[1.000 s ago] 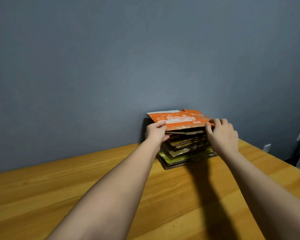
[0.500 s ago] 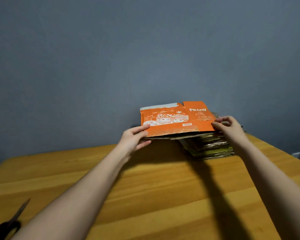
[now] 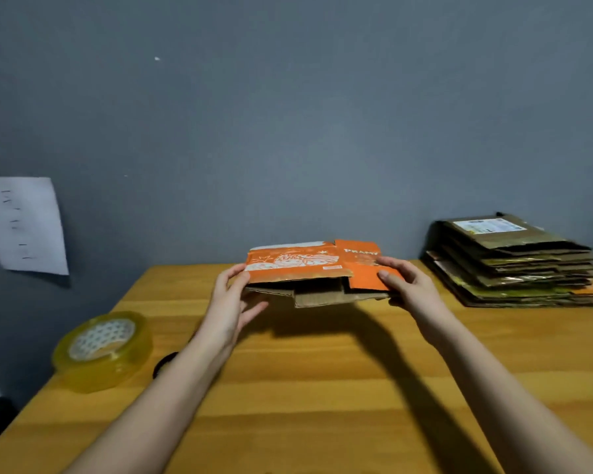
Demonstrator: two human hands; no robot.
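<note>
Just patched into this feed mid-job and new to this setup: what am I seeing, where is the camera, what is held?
No machine: a person works with two bare hands, filmed by one wide-angle camera on the head, looking forward and down. The left hand and right hand each grip an end of a flattened orange carton, held above the wooden table. On the table lie a roll of clear tape at the left and a stack of flattened cartons at the right. A paper sheet hangs on the grey wall.

The flattened carton [image 3: 308, 265] is orange with white cartoon print and plain brown inside. Beside it, the tape roll [image 3: 103, 348] is translucent yellow. The bench [image 3: 322, 388] shows honey-coloured wood grain, and the cardboard stack [image 3: 514, 265] is brown with green edges.
</note>
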